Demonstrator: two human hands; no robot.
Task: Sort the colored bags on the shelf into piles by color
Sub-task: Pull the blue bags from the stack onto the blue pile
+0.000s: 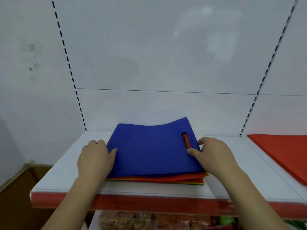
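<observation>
1. Centrally, a stack of bags (154, 177) lies flat on the white shelf (66, 176); edges of red, yellow and green show along its near side.
2. Blue bag (149, 150): topmost of the stack, covering nearly all of it. Its far edge bows upward slightly. A handle slot (185, 140) is cut near its 3 o'clock edge, and red shows through the slot.
3. Left hand (95, 157): at 9 o'clock of the stack, fingers curled over the stack's left edge with the thumb lying on the blue bag's top face; it grips that edge.
4. Right hand (211, 152): at 3 o'clock of the stack, thumb on the blue bag just beside the slot, fingers bent round the right edge; it pinches that edge. How many layers either hand takes in cannot be told.
5. Red bag (282, 153): lies flat on the same shelf, well apart from the stack at 3 o'clock, partly cut off by the frame.
6. Shelf front: a red strip (149, 204) runs along the near edge.
7. Back panel (166, 63): white, bounded left and right by slotted uprights (69, 68).
8. Lower level, at 6 o'clock: blurred packaged goods (149, 220), kind not discernible.
</observation>
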